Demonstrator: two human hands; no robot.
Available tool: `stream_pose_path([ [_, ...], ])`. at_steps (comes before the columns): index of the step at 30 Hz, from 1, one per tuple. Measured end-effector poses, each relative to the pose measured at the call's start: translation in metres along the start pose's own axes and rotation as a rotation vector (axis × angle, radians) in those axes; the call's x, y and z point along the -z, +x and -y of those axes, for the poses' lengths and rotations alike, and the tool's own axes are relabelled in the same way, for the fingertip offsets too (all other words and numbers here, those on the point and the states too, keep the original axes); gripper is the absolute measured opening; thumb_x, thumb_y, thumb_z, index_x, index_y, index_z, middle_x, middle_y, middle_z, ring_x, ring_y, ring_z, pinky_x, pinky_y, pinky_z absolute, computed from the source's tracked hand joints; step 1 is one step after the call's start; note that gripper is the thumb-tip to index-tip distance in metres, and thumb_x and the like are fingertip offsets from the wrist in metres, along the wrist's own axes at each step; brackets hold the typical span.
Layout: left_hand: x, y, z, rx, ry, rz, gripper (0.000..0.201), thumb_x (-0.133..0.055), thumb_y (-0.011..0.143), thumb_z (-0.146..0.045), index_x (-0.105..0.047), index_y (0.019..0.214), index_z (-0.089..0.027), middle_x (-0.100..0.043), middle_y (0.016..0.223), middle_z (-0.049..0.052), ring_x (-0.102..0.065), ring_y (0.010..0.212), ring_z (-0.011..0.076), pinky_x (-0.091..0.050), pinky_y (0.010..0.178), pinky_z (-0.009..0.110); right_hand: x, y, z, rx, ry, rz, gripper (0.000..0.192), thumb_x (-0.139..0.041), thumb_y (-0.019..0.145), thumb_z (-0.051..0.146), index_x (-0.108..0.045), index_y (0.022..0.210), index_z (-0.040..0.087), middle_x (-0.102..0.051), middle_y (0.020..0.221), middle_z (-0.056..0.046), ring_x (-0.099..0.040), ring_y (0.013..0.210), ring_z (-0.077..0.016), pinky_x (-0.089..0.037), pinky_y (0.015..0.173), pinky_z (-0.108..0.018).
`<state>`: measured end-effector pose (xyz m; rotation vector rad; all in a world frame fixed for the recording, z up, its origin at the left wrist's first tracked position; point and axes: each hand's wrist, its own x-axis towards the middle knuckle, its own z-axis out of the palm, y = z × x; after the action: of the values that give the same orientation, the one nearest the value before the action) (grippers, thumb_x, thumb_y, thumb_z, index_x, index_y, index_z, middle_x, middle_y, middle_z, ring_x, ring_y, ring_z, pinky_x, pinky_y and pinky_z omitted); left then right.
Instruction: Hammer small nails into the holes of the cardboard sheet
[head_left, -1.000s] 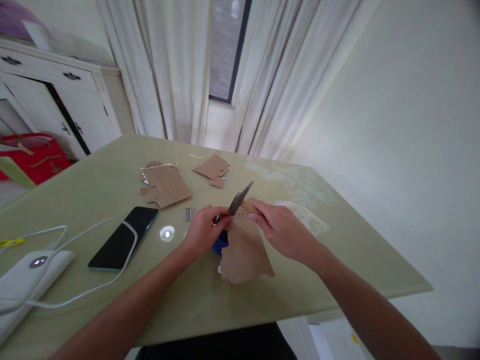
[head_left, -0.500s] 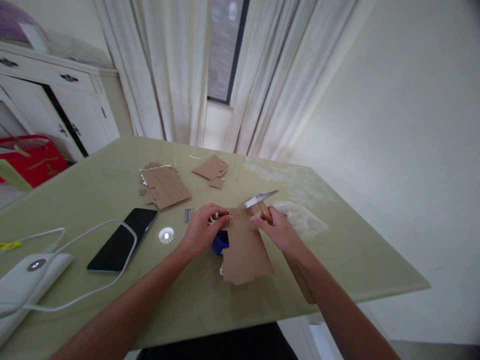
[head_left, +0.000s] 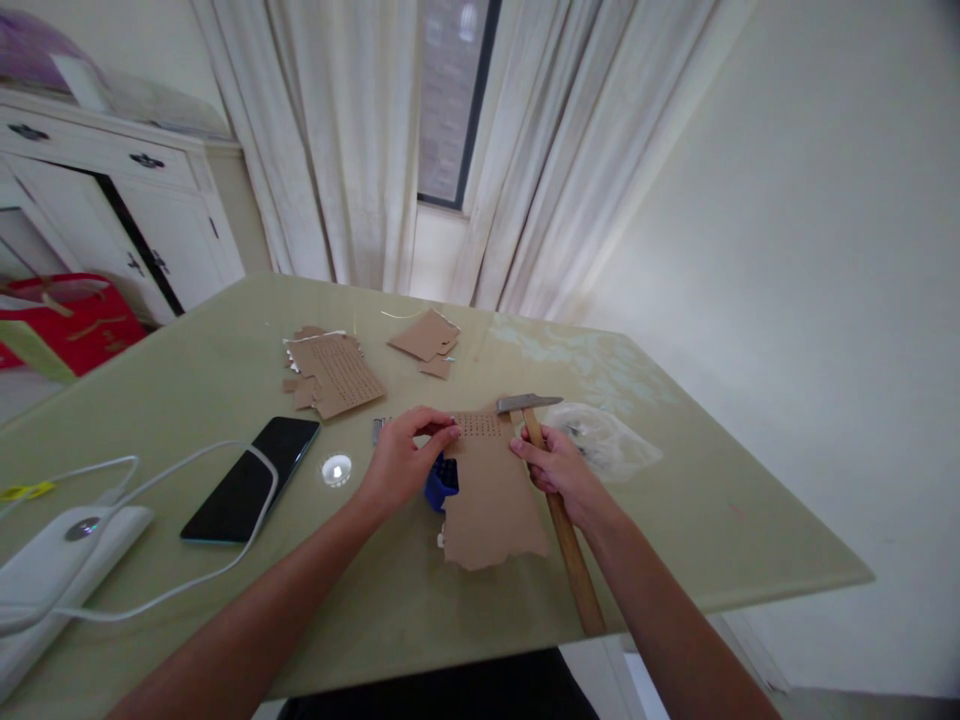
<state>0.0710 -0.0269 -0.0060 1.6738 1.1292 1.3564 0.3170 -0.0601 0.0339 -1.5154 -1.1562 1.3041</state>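
A torn piece of brown cardboard (head_left: 491, 500) with rows of small dark holes or marks near its top lies in front of me. My left hand (head_left: 416, 450) is closed in a pinch at its upper left edge; what sits between thumb and fingertips is too small to make out. In my right hand (head_left: 559, 465) is a hammer (head_left: 574, 570), gripped by its wooden handle, with the metal head over the cardboard's upper right corner. Partly under the cardboard's left side is a blue object (head_left: 441, 487) with a dark top. Small silver nail-like pieces (head_left: 379, 430) lie beside my left hand.
Behind my hands lie a stack of punched cardboard (head_left: 337, 375) and smaller cardboard scraps (head_left: 427, 338). A clear plastic bag (head_left: 615, 445) rests right of the hammer. To the left are a phone (head_left: 251, 480), a white cable (head_left: 202, 572) and a white power strip (head_left: 75, 560).
The hammer has turned in my right hand, so its head lies more level and its handle shows beside the cardboard. My left hand keeps its pinch in nearly the same place.
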Motion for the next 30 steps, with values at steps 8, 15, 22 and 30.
stream_pose_path([
  [8, 0.005, 0.003, 0.007, 0.038, 0.008, -0.012, 0.026, -0.074, 0.089, -0.046, -0.083, 0.094, -0.022, -0.084, 0.095, 0.008, -0.077, 0.089, 0.0246, -0.061, 0.081, 0.036, -0.005, 0.009, 0.007, 0.008, -0.017, 0.002, 0.055, -0.093, 0.065, 0.051, -0.052, 0.09, 0.024, -0.04, 0.053, 0.015, -0.027, 0.041, -0.0044, -0.015, 0.038, -0.021],
  [15, 0.008, 0.003, 0.004, 0.028, 0.045, 0.025, 0.024, -0.075, 0.088, -0.045, -0.083, 0.09, -0.022, -0.083, 0.093, 0.006, -0.076, 0.087, 0.024, -0.058, 0.08, 0.036, -0.006, 0.012, 0.004, 0.067, -0.158, -0.054, 0.05, -0.094, 0.063, 0.043, -0.056, 0.088, 0.022, -0.048, 0.061, 0.011, -0.032, 0.045, -0.0063, -0.02, 0.038, -0.023],
  [22, 0.01, 0.001, -0.003, -0.054, 0.126, 0.051, 0.019, -0.073, 0.091, -0.04, -0.081, 0.089, -0.023, -0.081, 0.09, 0.005, -0.074, 0.084, 0.0223, -0.055, 0.079, 0.035, -0.008, 0.011, 0.002, 0.099, -0.205, -0.014, 0.047, -0.091, 0.07, 0.049, -0.056, 0.089, 0.023, -0.048, 0.063, 0.01, -0.032, 0.045, -0.007, -0.021, 0.039, -0.023],
  [30, 0.013, -0.001, -0.003, -0.197, 0.314, 0.079, 0.02, -0.067, 0.099, -0.035, -0.083, 0.096, -0.025, -0.083, 0.096, 0.008, -0.073, 0.089, 0.026, -0.055, 0.084, 0.04, 0.003, 0.003, 0.036, 0.324, -0.424, 0.02, 0.037, -0.054, 0.104, 0.052, -0.058, 0.082, 0.023, -0.053, 0.064, 0.003, -0.042, 0.048, -0.0121, -0.03, 0.048, -0.027],
])
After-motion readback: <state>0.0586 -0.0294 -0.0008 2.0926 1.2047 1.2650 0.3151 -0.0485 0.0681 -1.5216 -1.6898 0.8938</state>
